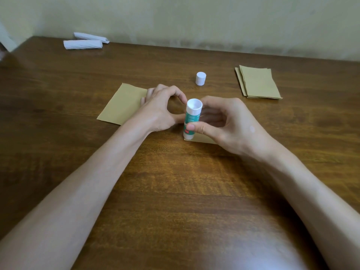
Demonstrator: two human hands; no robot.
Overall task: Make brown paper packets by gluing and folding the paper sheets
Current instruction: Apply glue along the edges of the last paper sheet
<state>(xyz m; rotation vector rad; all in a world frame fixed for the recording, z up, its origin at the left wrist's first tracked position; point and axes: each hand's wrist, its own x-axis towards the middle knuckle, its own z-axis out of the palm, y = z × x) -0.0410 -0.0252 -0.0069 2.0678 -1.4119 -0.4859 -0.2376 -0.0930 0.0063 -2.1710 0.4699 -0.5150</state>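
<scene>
Both hands meet at the middle of the wooden table point(175, 191), and both are on the glue stick point(191, 118). It stands upright with its open top facing up and its base at the near edge of a brown paper sheet point(120, 106). The sheet lies flat under the hands.

The right hand point(231, 125) grips the lower part of the tube, thumb across the front and fingers curled behind it. The left hand point(158, 110) comes in from the other side. Its forefinger and thumb curve into a ring, and both tips touch the tube, one high and one at mid-height. The rest of its fingers are tucked down over the sheet.

The white cap point(200, 78) is off. It stands by itself on the table beyond the hands, well clear of the tube. Further right, a small stack of brown sheets point(258, 82) lies with its edges slightly fanned. At the far left corner, near the wall point(194, 20), two white rolled paper bundles point(82, 44) lie side by side.
</scene>
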